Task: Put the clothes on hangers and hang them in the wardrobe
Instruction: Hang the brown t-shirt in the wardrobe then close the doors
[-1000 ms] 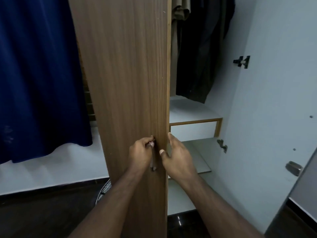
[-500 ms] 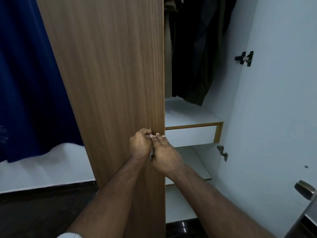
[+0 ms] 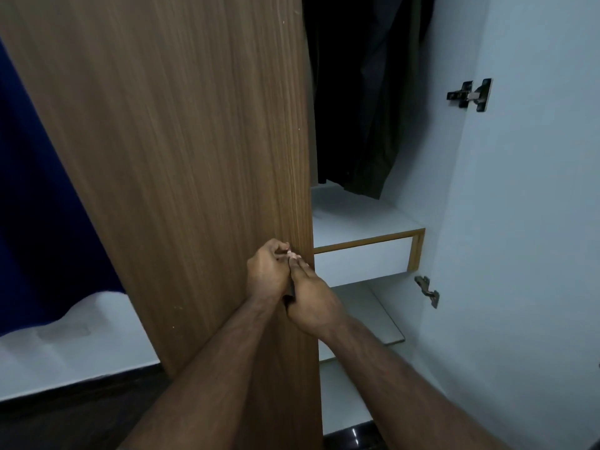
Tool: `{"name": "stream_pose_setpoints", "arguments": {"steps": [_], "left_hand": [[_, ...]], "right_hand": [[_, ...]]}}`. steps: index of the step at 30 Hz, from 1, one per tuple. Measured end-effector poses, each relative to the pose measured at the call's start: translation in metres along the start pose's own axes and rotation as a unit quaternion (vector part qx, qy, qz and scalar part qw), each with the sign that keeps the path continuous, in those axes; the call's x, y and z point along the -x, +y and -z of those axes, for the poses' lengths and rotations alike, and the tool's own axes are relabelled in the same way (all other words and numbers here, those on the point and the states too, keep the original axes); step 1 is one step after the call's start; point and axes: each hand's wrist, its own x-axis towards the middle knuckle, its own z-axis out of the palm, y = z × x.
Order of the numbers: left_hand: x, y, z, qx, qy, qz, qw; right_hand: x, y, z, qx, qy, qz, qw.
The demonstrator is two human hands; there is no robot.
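A brown wooden wardrobe door [image 3: 194, 141] stands partly open in front of me. My left hand [image 3: 266, 271] curls its fingers round the door's handle [image 3: 288, 297], which is almost wholly hidden between my hands. My right hand [image 3: 311, 303] lies against the door beside it, its fingers fairly straight and touching the left fingertips. Dark clothes [image 3: 363, 108] hang inside the wardrobe, above a white ledge. No hanger shows in either hand.
A white drawer [image 3: 360, 264] with a wood frame sits under the hanging clothes, with a shelf [image 3: 367, 316] below. The white right door [image 3: 535, 222] is swung open, with hinges [image 3: 470, 94] on it. A dark blue curtain [image 3: 39, 222] hangs at the left.
My right hand left the door's edge and moved left onto the handle area beside my left hand. The view has drawn closer to the door, which now covers more of the wardrobe opening.
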Motion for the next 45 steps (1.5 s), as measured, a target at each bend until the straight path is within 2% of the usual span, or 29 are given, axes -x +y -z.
{"name": "stream_pose_setpoints", "arguments": {"steps": [9,17,19,21,23,26,33,35,37,40,42,45], "left_hand": [[-0.018,-0.009,-0.005,0.014,-0.028,-0.016,0.999],[0.004,-0.027,-0.005,-0.069,-0.152,-0.063,0.984],[0.021,-0.026,-0.01,-0.078,-0.128,-0.06,0.987],[0.042,-0.02,-0.021,-0.083,-0.072,-0.079,0.991],[0.063,-0.01,-0.036,-0.087,-0.063,-0.115,0.988],[0.095,0.006,-0.061,-0.11,-0.119,-0.141,0.977],[0.176,0.087,-0.127,-0.003,-0.198,-0.183,0.963],[0.207,0.129,-0.147,0.036,-0.212,-0.191,0.958],[0.235,0.17,-0.168,0.055,-0.227,-0.215,0.948],[0.265,0.214,-0.198,0.052,-0.24,-0.211,0.946],[0.277,0.234,-0.213,0.042,-0.244,-0.191,0.95],[0.286,0.253,-0.226,0.021,-0.248,-0.183,0.951]], "right_hand": [[-0.015,0.001,-0.004,0.041,0.012,-0.019,0.999],[0.014,-0.004,0.007,0.126,-0.013,-0.089,0.988],[0.028,-0.002,0.016,0.148,-0.012,-0.105,0.983],[0.042,0.003,0.025,0.182,-0.003,-0.117,0.976],[0.058,0.011,0.034,0.195,0.021,-0.125,0.972],[0.087,0.03,0.046,0.198,0.05,-0.135,0.97],[0.193,0.084,0.115,0.17,0.162,-0.148,0.961],[0.229,0.1,0.146,0.148,0.208,-0.136,0.957],[0.265,0.114,0.178,0.106,0.292,-0.112,0.944],[0.307,0.149,0.223,-0.016,0.432,-0.128,0.893],[0.32,0.18,0.248,-0.093,0.436,-0.19,0.875],[0.32,0.224,0.269,-0.19,0.382,-0.236,0.873]]}}
